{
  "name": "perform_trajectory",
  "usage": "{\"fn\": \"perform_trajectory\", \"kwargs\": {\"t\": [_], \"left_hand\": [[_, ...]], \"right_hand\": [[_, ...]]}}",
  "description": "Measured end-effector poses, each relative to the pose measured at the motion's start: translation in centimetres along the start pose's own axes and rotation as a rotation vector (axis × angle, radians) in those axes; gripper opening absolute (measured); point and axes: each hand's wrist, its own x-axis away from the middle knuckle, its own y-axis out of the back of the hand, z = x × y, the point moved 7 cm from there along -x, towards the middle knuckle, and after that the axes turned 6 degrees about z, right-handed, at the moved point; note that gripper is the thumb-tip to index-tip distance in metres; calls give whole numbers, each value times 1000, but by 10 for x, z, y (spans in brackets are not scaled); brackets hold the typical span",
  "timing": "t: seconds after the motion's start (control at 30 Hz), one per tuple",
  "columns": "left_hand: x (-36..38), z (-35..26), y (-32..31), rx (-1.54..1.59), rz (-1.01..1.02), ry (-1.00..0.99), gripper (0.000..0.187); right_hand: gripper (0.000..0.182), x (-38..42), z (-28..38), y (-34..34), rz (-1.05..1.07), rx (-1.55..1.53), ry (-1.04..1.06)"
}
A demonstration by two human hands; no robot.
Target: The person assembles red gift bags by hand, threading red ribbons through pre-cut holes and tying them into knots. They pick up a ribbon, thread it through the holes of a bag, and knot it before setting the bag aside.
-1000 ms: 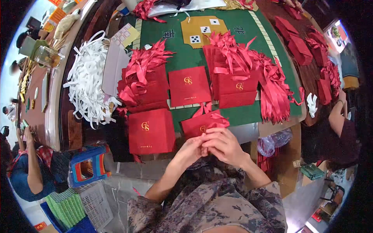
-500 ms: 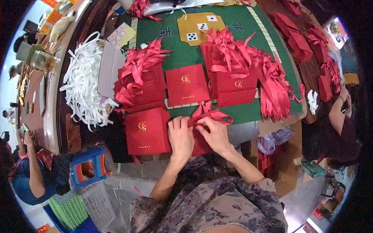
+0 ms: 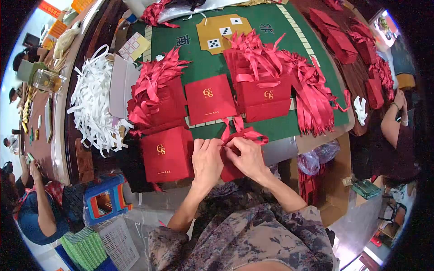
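My left hand (image 3: pixel 207 163) and my right hand (image 3: pixel 246 158) meet at the top of a small red paper bag (image 3: pixel 231 173) at the table's near edge. Both hands are closed, fingertips pinching the bag's upper part where a red ribbon (image 3: pixel 257 137) loops out. My fingers hide the exact spot they grip. Left of my left hand sits a stack of red bags (image 3: pixel 165 156) with a gold logo. Another logo-marked red bag (image 3: pixel 211 98) lies flat just beyond my hands.
Ribboned red bags (image 3: pixel 162 106) stand at the left, with more bags (image 3: pixel 264 101) and a bundle of red ribbons (image 3: pixel 314 104) at the right. White ribbons (image 3: pixel 97 104) fill the far left. A cardboard box (image 3: pixel 337 180) is below right. Other people sit at both sides.
The whole view has shifted slightly, with the table things now a little further left. Both my hands stay at the bag's top, and the right fingers have shifted slightly.
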Motion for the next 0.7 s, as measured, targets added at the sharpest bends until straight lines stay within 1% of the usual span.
{"fn": "perform_trajectory", "kwargs": {"t": [0.07,0.13,0.3,0.37,0.5,0.57,0.7], "left_hand": [[-1,-1,0,42,28,23,10],[-2,0,0,82,26,30,10],[-3,8,5,182,45,85,9],[-3,13,2,255,86,117,11],[-5,11,-3,271,142,114,12],[-7,7,-1,269,119,117,12],[-7,9,-4,290,100,98,12]], "right_hand": [[15,0,3,-1,-4,45,22],[16,4,5,-2,-56,141,39],[18,4,10,1,-109,118,65],[17,2,6,2,-39,6,70],[16,7,11,2,-115,130,96],[16,7,4,4,-145,42,-9],[16,6,1,9,-123,-74,-9]]}}
